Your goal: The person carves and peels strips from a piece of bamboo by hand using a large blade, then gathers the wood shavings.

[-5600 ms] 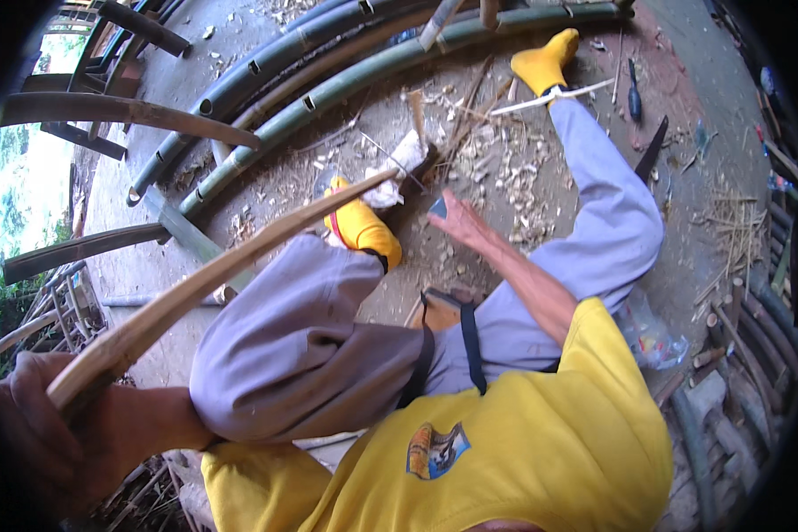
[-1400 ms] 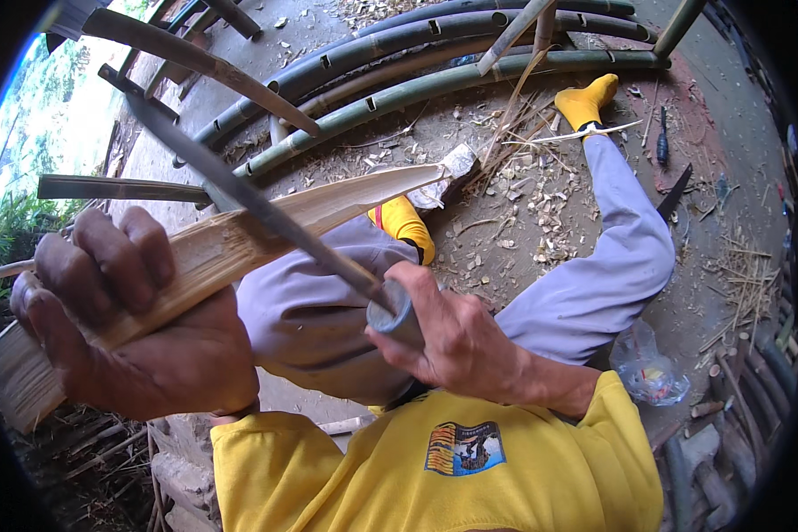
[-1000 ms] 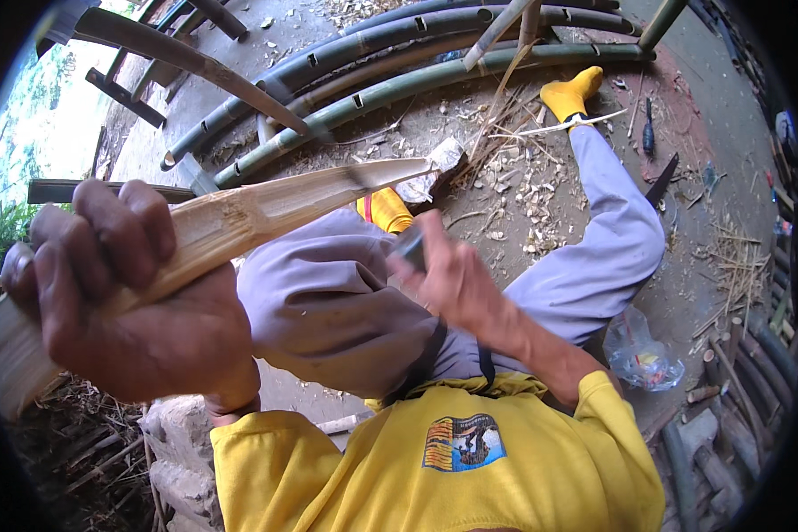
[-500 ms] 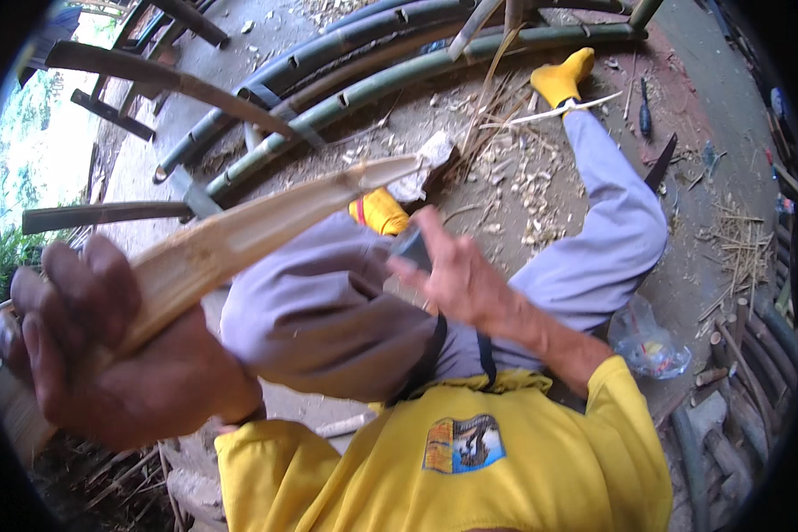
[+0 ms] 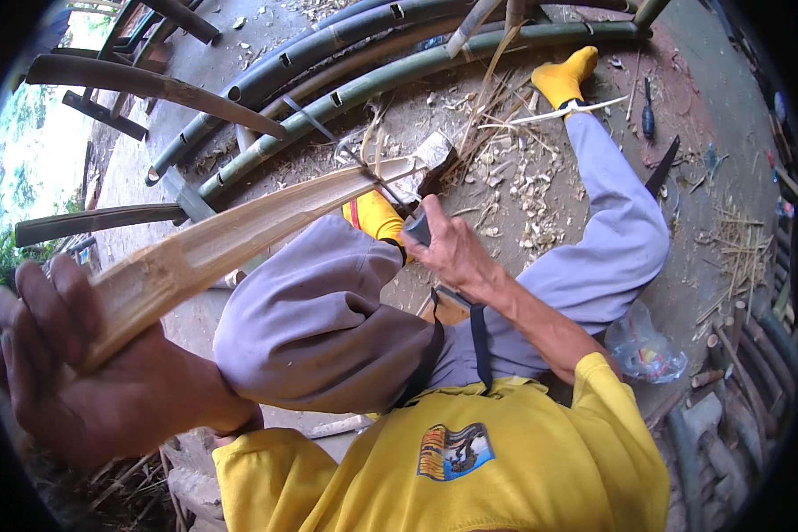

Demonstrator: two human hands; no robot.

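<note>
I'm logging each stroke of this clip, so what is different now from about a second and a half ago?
The right hand has moved forward, away from the body; its knife now crosses the strip near the far end, where thin shavings stand up. Nothing was let go. The left hand still grips the near end; the plastic bag stayed put.
</note>
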